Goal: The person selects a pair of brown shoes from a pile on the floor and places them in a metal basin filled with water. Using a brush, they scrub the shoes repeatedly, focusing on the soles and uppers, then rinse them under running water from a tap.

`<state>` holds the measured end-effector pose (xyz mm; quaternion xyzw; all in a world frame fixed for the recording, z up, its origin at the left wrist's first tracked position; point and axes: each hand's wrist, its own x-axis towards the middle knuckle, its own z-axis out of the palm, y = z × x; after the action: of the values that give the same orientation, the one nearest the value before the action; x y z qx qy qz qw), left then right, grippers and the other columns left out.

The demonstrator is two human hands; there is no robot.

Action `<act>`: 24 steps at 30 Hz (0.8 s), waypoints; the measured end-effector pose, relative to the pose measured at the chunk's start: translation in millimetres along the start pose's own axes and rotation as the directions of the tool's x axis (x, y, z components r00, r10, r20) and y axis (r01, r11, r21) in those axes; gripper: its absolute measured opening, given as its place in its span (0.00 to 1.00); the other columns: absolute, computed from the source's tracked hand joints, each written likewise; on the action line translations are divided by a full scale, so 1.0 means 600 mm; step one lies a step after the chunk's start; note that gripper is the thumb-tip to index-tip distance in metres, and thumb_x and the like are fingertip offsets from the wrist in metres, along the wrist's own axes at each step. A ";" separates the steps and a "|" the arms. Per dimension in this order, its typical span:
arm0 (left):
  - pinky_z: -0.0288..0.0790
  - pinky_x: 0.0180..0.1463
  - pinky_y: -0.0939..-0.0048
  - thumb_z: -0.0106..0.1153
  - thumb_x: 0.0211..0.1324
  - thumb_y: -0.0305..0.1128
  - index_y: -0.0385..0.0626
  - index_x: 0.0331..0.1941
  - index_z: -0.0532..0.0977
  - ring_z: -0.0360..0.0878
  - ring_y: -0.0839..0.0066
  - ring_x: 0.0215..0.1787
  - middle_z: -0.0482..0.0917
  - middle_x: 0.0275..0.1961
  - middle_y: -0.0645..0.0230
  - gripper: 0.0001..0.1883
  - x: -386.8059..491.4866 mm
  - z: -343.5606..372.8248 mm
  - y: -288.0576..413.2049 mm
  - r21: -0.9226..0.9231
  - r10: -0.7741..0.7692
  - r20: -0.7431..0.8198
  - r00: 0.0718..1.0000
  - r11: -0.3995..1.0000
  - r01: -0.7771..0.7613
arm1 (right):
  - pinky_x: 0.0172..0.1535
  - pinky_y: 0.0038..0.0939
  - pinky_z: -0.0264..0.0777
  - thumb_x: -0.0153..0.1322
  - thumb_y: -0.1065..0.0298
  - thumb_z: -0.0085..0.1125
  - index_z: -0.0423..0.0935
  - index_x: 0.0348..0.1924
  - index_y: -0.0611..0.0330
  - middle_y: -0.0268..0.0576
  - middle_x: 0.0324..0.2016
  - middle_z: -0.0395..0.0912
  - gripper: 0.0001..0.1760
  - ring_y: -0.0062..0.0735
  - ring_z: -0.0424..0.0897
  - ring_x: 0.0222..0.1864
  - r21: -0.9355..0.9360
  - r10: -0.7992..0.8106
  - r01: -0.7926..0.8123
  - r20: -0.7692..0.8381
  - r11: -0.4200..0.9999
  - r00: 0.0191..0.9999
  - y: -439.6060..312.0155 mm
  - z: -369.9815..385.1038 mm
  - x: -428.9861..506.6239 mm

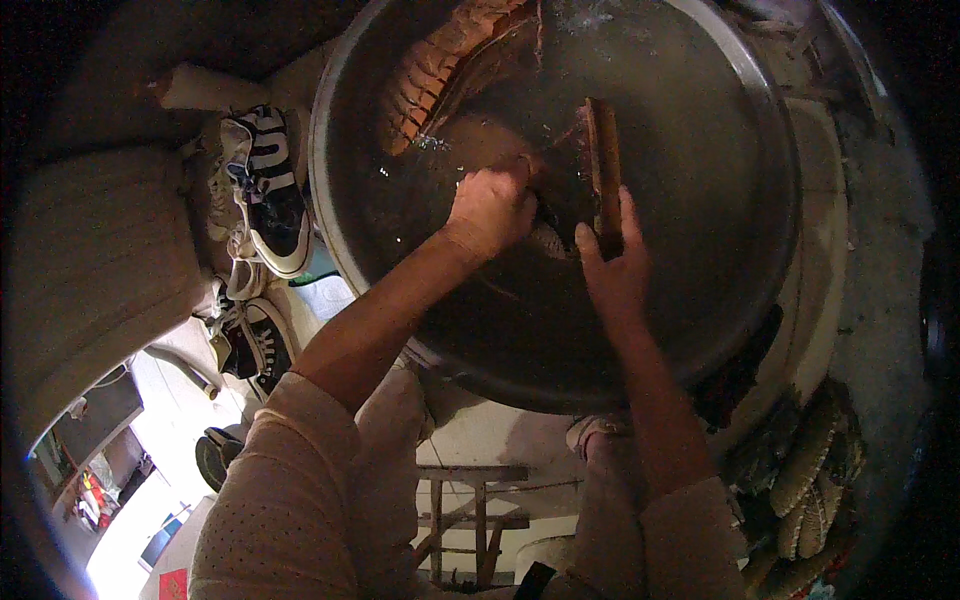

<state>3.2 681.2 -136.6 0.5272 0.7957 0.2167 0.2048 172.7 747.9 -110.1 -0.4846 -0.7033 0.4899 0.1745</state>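
Observation:
A large round basin (726, 345) in front of me holds murky water. Over its middle, my left hand (491, 208) is closed on a dark shoe (553, 214), whose ridged pale edge shows between my hands; the rest is hidden by the hand and the water. My right hand (619, 281) grips the near end of a wooden scrub brush (609, 150), thumb on one side and fingers on the other. The brush stands nearly lengthwise away from me, its bristles facing left. Against the far left wall leans an orange-brown ridged washboard (427, 82), partly under water.
Left of the basin lie a black-and-white shoe (277, 202) and dark laced sneakers (259, 341). Several worn shoes (806, 480) are piled at the lower right. A wooden stool (476, 517) stands below, between my legs. A covered piece of furniture (97, 277) borders the left.

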 end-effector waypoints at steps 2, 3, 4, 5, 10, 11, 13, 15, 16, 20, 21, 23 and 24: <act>0.74 0.41 0.53 0.57 0.48 0.28 0.51 0.41 0.75 0.80 0.51 0.36 0.81 0.37 0.56 0.13 -0.002 -0.001 -0.008 -0.054 0.030 -0.146 0.989 0.998 -0.038 | 0.57 0.35 0.66 0.67 0.65 0.60 0.59 0.66 0.63 0.53 0.54 0.73 0.36 0.40 0.73 0.54 0.058 -0.041 0.039 0.037 0.998 0.998 -0.007 -0.004 -0.003; 0.74 0.41 0.54 0.56 0.48 0.28 0.50 0.40 0.76 0.80 0.51 0.37 0.81 0.37 0.56 0.12 0.001 0.003 -0.010 -0.075 0.061 -0.227 0.972 0.994 -0.080 | 0.59 0.37 0.65 0.67 0.63 0.60 0.58 0.66 0.62 0.55 0.55 0.72 0.37 0.44 0.73 0.56 0.079 -0.062 0.058 0.050 0.995 0.997 -0.011 -0.011 -0.005; 0.74 0.41 0.55 0.56 0.49 0.27 0.50 0.39 0.76 0.80 0.52 0.37 0.81 0.38 0.56 0.11 0.003 0.001 -0.009 -0.097 0.058 -0.267 0.962 0.992 -0.086 | 0.54 0.35 0.68 0.68 0.63 0.59 0.60 0.66 0.62 0.53 0.51 0.74 0.35 0.42 0.75 0.51 0.056 -0.138 0.134 0.082 0.989 0.987 -0.009 -0.023 -0.006; 0.74 0.41 0.55 0.55 0.49 0.27 0.50 0.38 0.77 0.79 0.52 0.38 0.81 0.38 0.57 0.10 0.004 -0.001 -0.007 -0.119 0.054 -0.304 0.951 0.988 -0.095 | 0.49 0.34 0.71 0.68 0.63 0.58 0.61 0.65 0.62 0.51 0.47 0.77 0.33 0.39 0.77 0.46 0.034 -0.213 0.210 0.114 0.977 0.970 -0.003 -0.041 -0.009; 0.74 0.42 0.57 0.56 0.50 0.27 0.48 0.36 0.78 0.79 0.54 0.41 0.80 0.39 0.57 0.08 -0.009 -0.018 0.009 -0.210 -0.055 -0.316 0.947 0.978 -0.013 | 0.22 0.20 0.61 0.70 0.63 0.53 0.67 0.61 0.62 0.32 0.24 0.73 0.27 0.18 0.68 0.19 0.260 0.347 -0.545 0.542 0.797 0.765 -0.094 -0.132 -0.050; 0.74 0.42 0.58 0.57 0.49 0.28 0.48 0.36 0.78 0.79 0.55 0.41 0.80 0.39 0.57 0.08 -0.007 -0.017 0.009 -0.240 -0.080 -0.313 0.947 0.971 0.002 | 0.19 0.17 0.55 0.70 0.64 0.51 0.67 0.61 0.62 0.30 0.21 0.70 0.26 0.14 0.63 0.15 0.295 0.347 -0.558 0.538 0.776 0.768 -0.101 -0.137 -0.055; 0.74 0.42 0.59 0.59 0.49 0.29 0.47 0.36 0.78 0.80 0.55 0.41 0.80 0.39 0.58 0.08 -0.005 -0.012 0.003 -0.295 -0.126 -0.307 0.943 0.955 0.032 | 0.16 0.15 0.50 0.71 0.65 0.49 0.67 0.61 0.63 0.27 0.17 0.67 0.25 0.11 0.58 0.11 0.285 0.351 -0.565 0.550 0.774 0.758 -0.113 -0.149 -0.061; 0.75 0.43 0.59 0.60 0.48 0.29 0.47 0.35 0.78 0.80 0.56 0.41 0.80 0.38 0.58 0.08 -0.006 -0.007 -0.005 -0.288 -0.148 -0.287 0.947 0.956 0.062 | 0.16 0.15 0.52 0.71 0.66 0.50 0.67 0.61 0.64 0.27 0.17 0.67 0.25 0.12 0.59 0.11 0.186 0.366 -0.551 0.573 0.813 0.733 -0.120 -0.167 -0.060; 0.75 0.43 0.60 0.61 0.48 0.29 0.47 0.35 0.78 0.80 0.56 0.40 0.81 0.38 0.58 0.08 -0.005 -0.003 -0.007 -0.287 -0.159 -0.277 0.948 0.955 0.076 | 0.16 0.15 0.52 0.71 0.66 0.50 0.67 0.61 0.64 0.27 0.18 0.67 0.25 0.12 0.59 0.12 0.138 0.361 -0.533 0.592 0.835 0.720 -0.118 -0.169 -0.056; 0.75 0.42 0.60 0.62 0.48 0.28 0.46 0.33 0.78 0.81 0.56 0.38 0.81 0.36 0.57 0.07 0.003 0.005 -0.010 -0.322 -0.162 -0.227 0.960 0.943 0.083 | 0.27 0.30 0.66 0.71 0.61 0.55 0.68 0.62 0.59 0.35 0.25 0.76 0.27 0.26 0.72 0.23 -0.018 0.302 -0.357 0.575 0.934 0.761 -0.083 -0.174 -0.037; 0.75 0.42 0.60 0.62 0.47 0.28 0.45 0.33 0.78 0.81 0.56 0.38 0.81 0.35 0.57 0.07 0.001 0.009 -0.013 -0.308 -0.110 -0.251 0.962 0.951 0.029 | 0.29 0.32 0.69 0.71 0.61 0.55 0.68 0.62 0.57 0.37 0.25 0.77 0.27 0.30 0.75 0.25 -0.062 0.224 -0.228 0.546 0.972 0.807 -0.065 -0.171 -0.037; 0.75 0.41 0.60 0.62 0.47 0.29 0.44 0.32 0.78 0.81 0.55 0.37 0.81 0.34 0.57 0.07 -0.002 0.017 -0.003 -0.313 -0.075 -0.229 0.971 0.950 -0.001 | 0.31 0.34 0.71 0.70 0.63 0.55 0.68 0.62 0.54 0.40 0.23 0.76 0.27 0.32 0.76 0.25 -0.195 0.013 0.090 0.472 0.977 0.882 -0.026 -0.168 -0.042; 0.74 0.41 0.59 0.63 0.47 0.29 0.44 0.32 0.78 0.81 0.55 0.37 0.81 0.34 0.57 0.07 -0.004 0.014 0.006 -0.322 -0.097 -0.189 0.977 0.946 0.031 | 0.32 0.35 0.71 0.70 0.63 0.54 0.68 0.62 0.52 0.43 0.23 0.75 0.26 0.35 0.76 0.25 -0.301 -0.048 0.208 0.464 0.930 0.885 -0.032 -0.163 -0.044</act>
<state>11.3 681.0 -141.2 0.4364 0.7840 0.3874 0.2117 245.8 775.5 -42.6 -0.3330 -0.8297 0.4456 -0.0472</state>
